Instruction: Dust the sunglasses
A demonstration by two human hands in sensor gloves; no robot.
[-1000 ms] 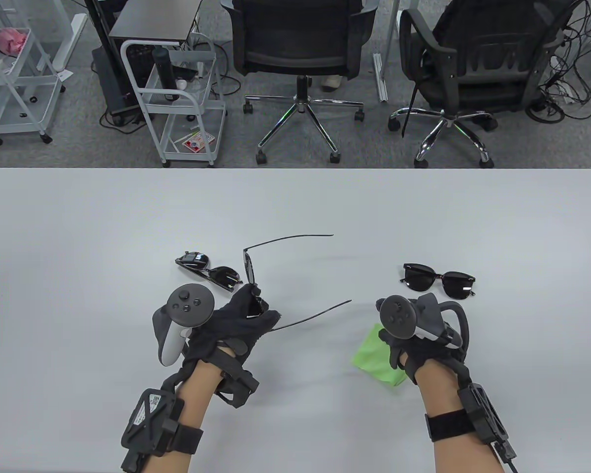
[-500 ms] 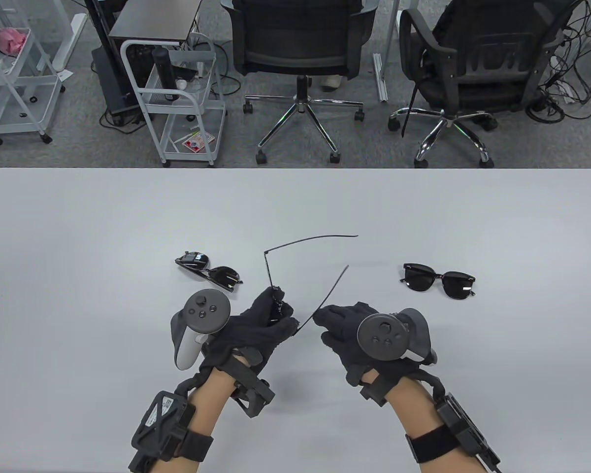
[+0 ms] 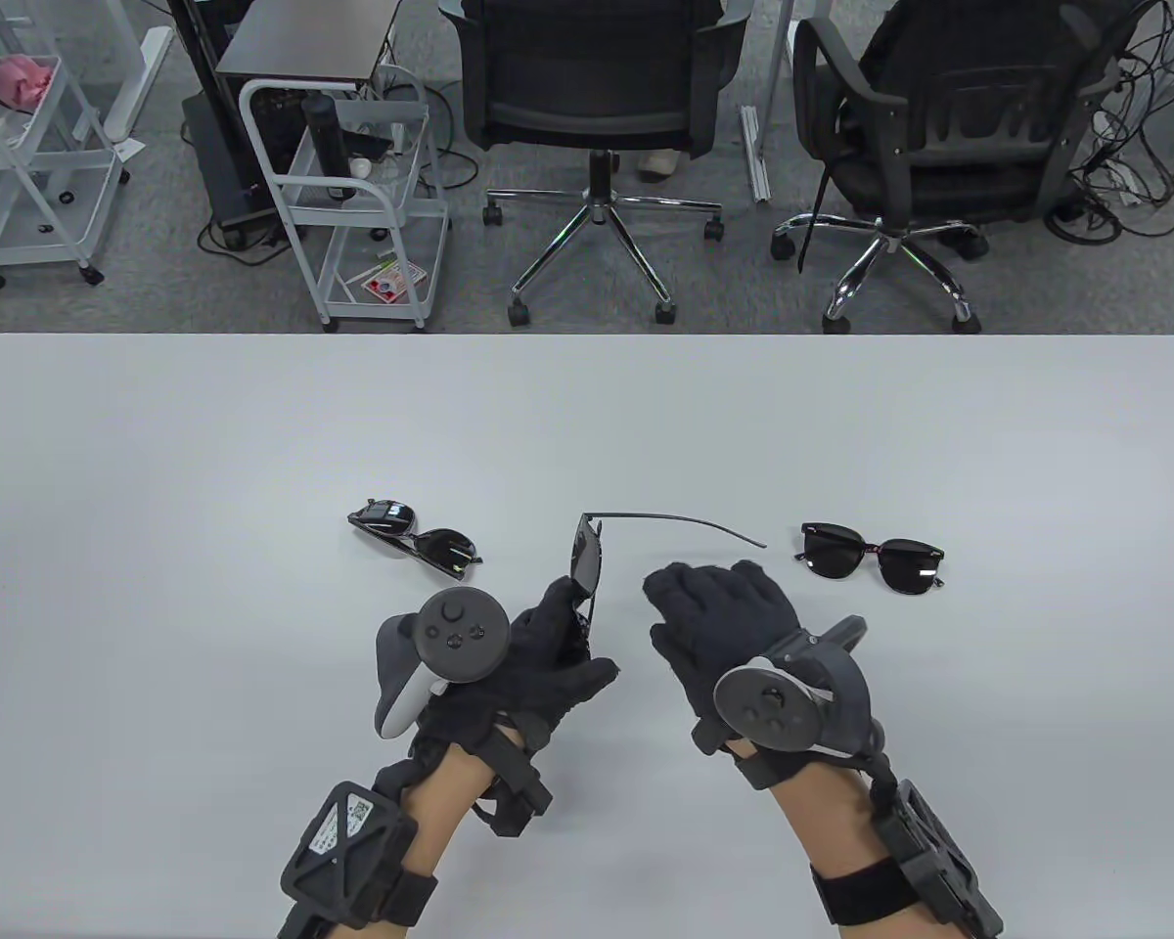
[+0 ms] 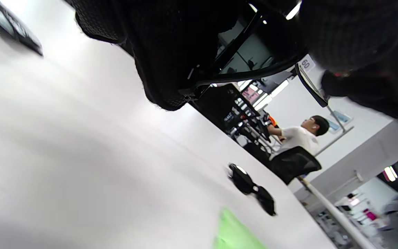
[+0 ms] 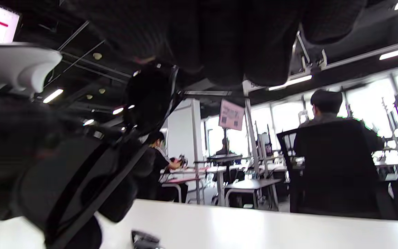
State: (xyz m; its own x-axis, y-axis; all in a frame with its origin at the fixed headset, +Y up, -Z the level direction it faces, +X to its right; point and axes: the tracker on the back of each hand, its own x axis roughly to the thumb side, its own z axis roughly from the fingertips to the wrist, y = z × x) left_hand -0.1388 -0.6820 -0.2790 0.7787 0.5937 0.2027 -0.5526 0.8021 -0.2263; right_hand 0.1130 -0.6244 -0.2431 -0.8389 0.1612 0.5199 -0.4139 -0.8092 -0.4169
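Note:
My left hand [image 3: 569, 614] grips thin wire-framed sunglasses [image 3: 587, 559] by the lower lens and holds them on edge above the table. One thin temple [image 3: 690, 522] sticks out to the right. The other temple is hidden. My right hand [image 3: 714, 599] is palm down just right of the frame, fingers extended, with nothing seen in it. The left wrist view shows the held lens [image 4: 250, 55] between my gloved fingers [image 4: 164, 52]. The green cloth [image 4: 235, 233] lies on the table; in the table view my right hand hides it.
A dark aviator pair [image 3: 416, 543] lies left of my hands. A black thick-framed pair [image 3: 873, 556] lies to the right, also seen in the left wrist view [image 4: 252, 188]. Beyond the white table's far edge [image 3: 587, 337] stand office chairs and carts.
My right hand left the green cloth and came left to the held glasses. My left hand moved right and turned the frame. One temple is no longer in sight.

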